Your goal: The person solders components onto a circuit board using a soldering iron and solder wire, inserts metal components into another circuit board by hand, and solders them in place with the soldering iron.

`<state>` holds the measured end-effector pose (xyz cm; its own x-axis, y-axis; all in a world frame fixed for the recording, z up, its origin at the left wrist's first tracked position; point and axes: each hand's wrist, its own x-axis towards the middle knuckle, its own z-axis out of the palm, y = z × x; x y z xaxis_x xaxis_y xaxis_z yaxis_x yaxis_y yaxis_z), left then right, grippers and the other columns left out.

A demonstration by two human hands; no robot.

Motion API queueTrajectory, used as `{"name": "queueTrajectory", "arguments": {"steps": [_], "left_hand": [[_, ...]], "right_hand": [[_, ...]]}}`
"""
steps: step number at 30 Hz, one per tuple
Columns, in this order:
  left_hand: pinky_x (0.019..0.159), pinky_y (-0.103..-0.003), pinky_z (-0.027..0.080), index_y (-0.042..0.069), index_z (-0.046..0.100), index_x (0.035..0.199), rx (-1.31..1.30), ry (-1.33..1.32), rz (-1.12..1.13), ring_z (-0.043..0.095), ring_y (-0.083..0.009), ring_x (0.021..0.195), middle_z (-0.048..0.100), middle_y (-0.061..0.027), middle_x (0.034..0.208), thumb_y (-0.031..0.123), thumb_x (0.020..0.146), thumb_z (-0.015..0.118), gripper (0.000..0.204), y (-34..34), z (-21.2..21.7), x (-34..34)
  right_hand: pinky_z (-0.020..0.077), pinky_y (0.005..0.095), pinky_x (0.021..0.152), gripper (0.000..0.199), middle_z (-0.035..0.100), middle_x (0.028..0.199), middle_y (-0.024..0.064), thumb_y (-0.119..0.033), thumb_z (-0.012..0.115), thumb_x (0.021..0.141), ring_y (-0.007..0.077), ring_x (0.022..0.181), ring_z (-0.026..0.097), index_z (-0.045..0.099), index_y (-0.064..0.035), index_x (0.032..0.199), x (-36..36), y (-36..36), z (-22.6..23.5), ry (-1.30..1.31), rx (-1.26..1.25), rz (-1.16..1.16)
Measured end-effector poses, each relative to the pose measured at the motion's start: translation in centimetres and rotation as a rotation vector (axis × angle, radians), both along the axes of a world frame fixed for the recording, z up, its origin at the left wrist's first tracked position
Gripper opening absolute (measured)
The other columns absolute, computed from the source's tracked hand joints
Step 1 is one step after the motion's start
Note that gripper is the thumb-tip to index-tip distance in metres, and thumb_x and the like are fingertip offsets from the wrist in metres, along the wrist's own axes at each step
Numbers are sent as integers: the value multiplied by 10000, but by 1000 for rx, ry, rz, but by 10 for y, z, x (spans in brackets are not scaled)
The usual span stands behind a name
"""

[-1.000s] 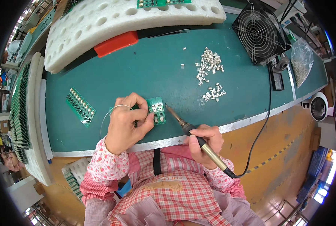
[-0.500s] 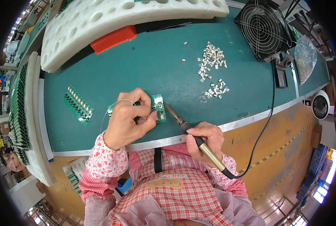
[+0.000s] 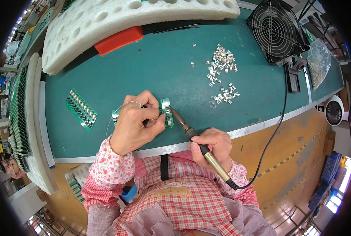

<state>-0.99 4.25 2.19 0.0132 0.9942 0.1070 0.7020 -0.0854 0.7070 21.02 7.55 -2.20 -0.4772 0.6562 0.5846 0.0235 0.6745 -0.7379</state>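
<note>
My right hand is wrapped round a soldering iron with a black grip and a brass-coloured handle. The iron's tip meets the right part of a green circuit board lying near the table's front edge. Over that board my left hand is closed in a pinch, hiding much of its middle. A thin silvery solder wire loops out from the left fingers; something dark shows between them, too hidden to name. Farther left lies a second green circuit board with a row of pale parts.
Small metal-cased connectors lie in loose piles at the right. A black fan and a clear bag of parts stand beyond. White foam with holes, a red block and tweezers lie along the back.
My right hand and the soldering iron have shifted slightly left, with the tip still at the board. My left hand has moved very little, a touch to the right.
</note>
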Motion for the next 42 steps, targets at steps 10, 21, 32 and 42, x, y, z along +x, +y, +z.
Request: {"name": "queueTrajectory", "arguments": {"steps": [10,21,32,42], "left_hand": [[864,-375,399,90,543,785,8,100,-20,563,-283,985,620,-89,1096,96,555,876,405,-15,6,-17],[890,-397,387,69,554,850,61,168,190,564,-297,1019,614,-98,1159,105,580,869,417,-29,-6,13],[681,-344,384,30,588,679,195,76,84,527,-215,733,594,-58,871,50,727,742,162,-20,-9,10],[640,-332,417,3,544,634,145,67,68,499,-216,715,563,-87,881,-4,705,709,180,-12,-14,13]], "right_hand": [[480,304,499,272,622,669,70,22,733,684,209,529,609,605,-28,919,1,-1,2,4,20,-35],[438,253,478,192,586,638,87,-167,555,932,137,493,556,495,12,965,15,-7,-2,78,-150,-221],[471,311,488,117,659,678,88,5,703,738,200,507,591,615,-13,813,-1,2,7,57,-127,-120],[450,295,489,107,622,595,43,7,644,796,170,508,576,592,-13,887,0,6,9,-36,-8,-38]]}}
